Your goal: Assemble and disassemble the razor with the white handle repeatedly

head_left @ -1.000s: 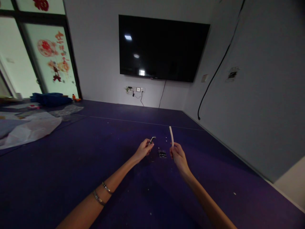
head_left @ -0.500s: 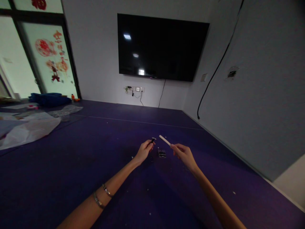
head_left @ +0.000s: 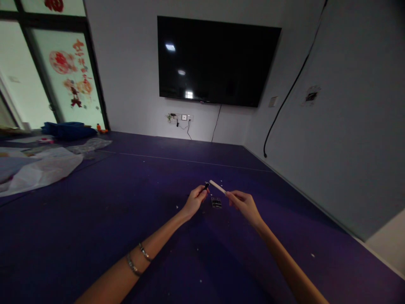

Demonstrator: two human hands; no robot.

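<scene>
My left hand (head_left: 194, 202) is closed around a small tool with a black handle and a pale crosswise head (head_left: 206, 186); its exact kind is too small to tell. Between the fingers of my right hand (head_left: 245, 205) is a slim pale stick (head_left: 218, 186), pointing up and left. The stick's far tip is right at the tool's head; whether they touch I cannot tell. Below and between both hands, a small flat dark piece with lighter markings (head_left: 217, 203) lies on the purple surface (head_left: 196, 261).
Small white bits dot the purple surface. White plastic sheeting (head_left: 47, 171) and a dark blue cloth bundle (head_left: 69, 131) lie at the left. A television (head_left: 218, 63) hangs on the far wall above some sockets (head_left: 184, 118). A black cable (head_left: 289, 90) dangles along the right wall.
My left hand has shifted slightly right, bringing the tool's head to the tip of the pale stick. My right hand has hardly moved. The whole view has shifted a little.
</scene>
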